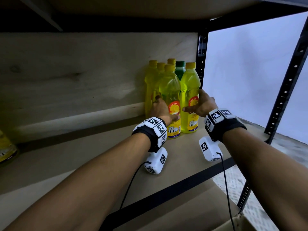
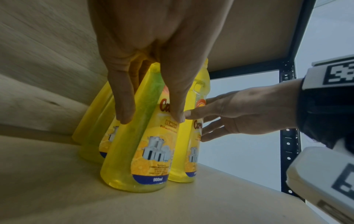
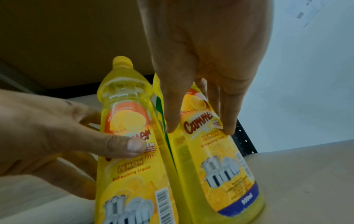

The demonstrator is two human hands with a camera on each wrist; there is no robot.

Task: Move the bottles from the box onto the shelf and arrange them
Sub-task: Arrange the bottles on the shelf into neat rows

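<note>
The right rear corner of the shelf [image 1: 83, 164] is filled by a tight cluster of bottles [image 1: 170, 87], hemmed by the back panel [image 1: 66, 72] and the black upright [image 1: 201, 67]. Bare board is left open beside it on the left and in front.

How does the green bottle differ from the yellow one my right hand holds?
The green bottle has a green cap; the yellow bottle a yellow one. The green bottle stands behind, mostly hidden; the yellow bottle in front, held by the right hand. Both stand upright.
</note>
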